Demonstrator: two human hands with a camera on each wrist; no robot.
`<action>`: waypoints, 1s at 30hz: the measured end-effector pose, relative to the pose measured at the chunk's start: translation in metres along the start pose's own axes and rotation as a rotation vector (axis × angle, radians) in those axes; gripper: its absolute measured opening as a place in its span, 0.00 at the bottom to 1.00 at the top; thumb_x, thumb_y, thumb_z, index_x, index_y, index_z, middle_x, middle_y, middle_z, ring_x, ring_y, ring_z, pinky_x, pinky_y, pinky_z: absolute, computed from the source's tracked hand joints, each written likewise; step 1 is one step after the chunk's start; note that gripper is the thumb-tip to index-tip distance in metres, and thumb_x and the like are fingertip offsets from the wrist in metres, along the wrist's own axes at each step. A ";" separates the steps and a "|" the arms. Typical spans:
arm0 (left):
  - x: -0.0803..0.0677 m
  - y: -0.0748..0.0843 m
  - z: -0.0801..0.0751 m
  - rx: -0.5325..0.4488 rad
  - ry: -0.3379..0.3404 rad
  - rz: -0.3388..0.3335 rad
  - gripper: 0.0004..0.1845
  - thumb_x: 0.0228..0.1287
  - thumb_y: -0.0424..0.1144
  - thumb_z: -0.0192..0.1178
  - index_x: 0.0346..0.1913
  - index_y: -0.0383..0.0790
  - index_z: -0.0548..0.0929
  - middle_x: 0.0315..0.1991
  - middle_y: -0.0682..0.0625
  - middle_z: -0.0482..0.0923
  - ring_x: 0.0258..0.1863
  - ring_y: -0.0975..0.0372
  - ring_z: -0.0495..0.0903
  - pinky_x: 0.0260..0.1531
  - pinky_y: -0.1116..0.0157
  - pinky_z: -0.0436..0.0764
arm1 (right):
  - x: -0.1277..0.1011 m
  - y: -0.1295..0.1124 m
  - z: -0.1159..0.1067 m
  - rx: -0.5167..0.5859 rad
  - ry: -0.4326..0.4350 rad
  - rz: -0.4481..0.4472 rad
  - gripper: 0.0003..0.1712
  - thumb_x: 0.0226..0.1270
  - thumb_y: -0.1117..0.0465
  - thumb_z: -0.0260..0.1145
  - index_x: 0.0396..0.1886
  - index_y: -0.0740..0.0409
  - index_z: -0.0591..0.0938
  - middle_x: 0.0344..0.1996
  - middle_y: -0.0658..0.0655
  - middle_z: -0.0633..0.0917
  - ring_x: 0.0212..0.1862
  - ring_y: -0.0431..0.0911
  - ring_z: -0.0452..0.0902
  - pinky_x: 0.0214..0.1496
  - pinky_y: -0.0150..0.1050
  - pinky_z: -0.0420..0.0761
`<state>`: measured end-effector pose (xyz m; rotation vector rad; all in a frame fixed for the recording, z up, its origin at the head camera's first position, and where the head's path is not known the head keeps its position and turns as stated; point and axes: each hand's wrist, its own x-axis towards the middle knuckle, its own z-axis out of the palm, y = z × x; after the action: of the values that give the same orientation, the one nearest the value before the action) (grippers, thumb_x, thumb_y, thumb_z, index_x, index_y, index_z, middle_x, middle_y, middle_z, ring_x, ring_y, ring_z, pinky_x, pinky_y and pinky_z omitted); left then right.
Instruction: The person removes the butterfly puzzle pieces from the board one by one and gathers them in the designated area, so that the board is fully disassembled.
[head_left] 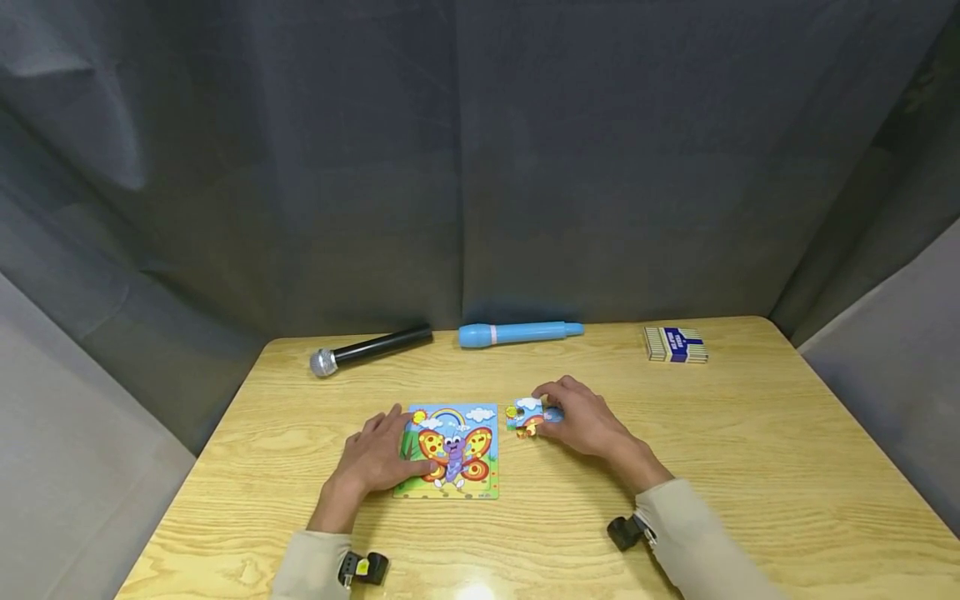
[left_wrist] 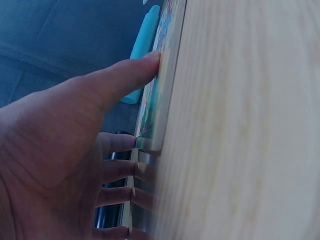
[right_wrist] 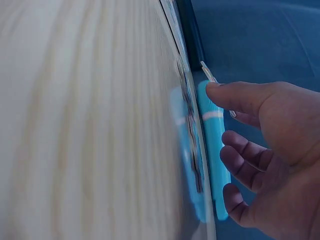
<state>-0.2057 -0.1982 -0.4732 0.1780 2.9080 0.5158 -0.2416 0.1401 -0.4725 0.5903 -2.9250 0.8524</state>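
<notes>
A square puzzle board (head_left: 480,479) with a purple-bodied, orange-winged butterfly, a rainbow and a sun lies flat on the table. My left hand (head_left: 378,454) rests along its left side. The thumb touches the top face, while the other fingers reach straight to the upper left edge and the table. To the right, my right hand (head_left: 588,421) pinches a puzzle piece (right_wrist: 210,73) between thumb and index finger, slightly above the table. Other printed puzzle pieces (right_wrist: 192,145) lie beneath it, partly hidden by the hand in the head view.
Along the back lie a black microphone (head_left: 384,344) with a silver head and a blue marker-shaped tube (head_left: 528,333). A blue-and-striped box (head_left: 676,344) lies at the back right. Dark curtain (head_left: 465,167) hangs behind the wooden table (head_left: 750,467).
</notes>
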 end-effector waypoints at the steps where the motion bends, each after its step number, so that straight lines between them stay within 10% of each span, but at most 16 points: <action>1: 0.000 0.000 0.000 0.001 0.001 -0.001 0.53 0.47 0.70 0.65 0.73 0.47 0.63 0.77 0.45 0.53 0.75 0.45 0.53 0.64 0.35 0.58 | -0.001 0.002 -0.001 -0.002 0.001 0.000 0.27 0.55 0.52 0.75 0.55 0.46 0.79 0.43 0.52 0.79 0.47 0.47 0.77 0.47 0.49 0.75; 30: 0.002 -0.001 0.003 0.013 0.001 -0.003 0.52 0.46 0.71 0.65 0.73 0.49 0.63 0.77 0.45 0.54 0.74 0.46 0.55 0.64 0.35 0.58 | -0.035 0.067 -0.043 -0.020 -0.053 0.105 0.25 0.57 0.57 0.74 0.55 0.49 0.80 0.38 0.54 0.77 0.39 0.45 0.70 0.41 0.40 0.72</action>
<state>-0.2071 -0.1978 -0.4765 0.1749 2.9125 0.4973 -0.2364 0.2268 -0.4752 0.4687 -3.0324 0.8290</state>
